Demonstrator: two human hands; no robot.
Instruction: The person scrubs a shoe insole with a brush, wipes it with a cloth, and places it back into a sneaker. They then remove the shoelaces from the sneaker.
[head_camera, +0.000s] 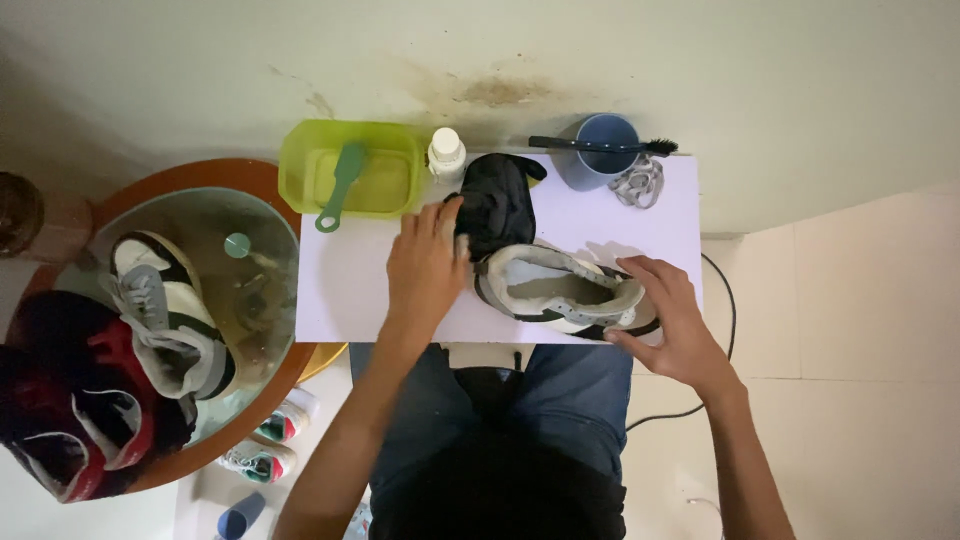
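A white and grey sneaker (560, 292) lies on its side on a white board (340, 290) across my lap. My right hand (672, 318) grips the shoe's heel end at the right. My left hand (428, 262) rests flat on the board, its fingers pressing the black cloth (495, 200) that lies just beyond the shoe's toe.
A lime-green tub (296, 160) with a green brush (340, 185) stands at the board's far left, a white bottle (446, 152) beside it. A blue cup (606, 150) carries a black brush (600, 145); white laces (640, 182) lie near. Left, a round glass table (255, 290) holds shoes (165, 310).
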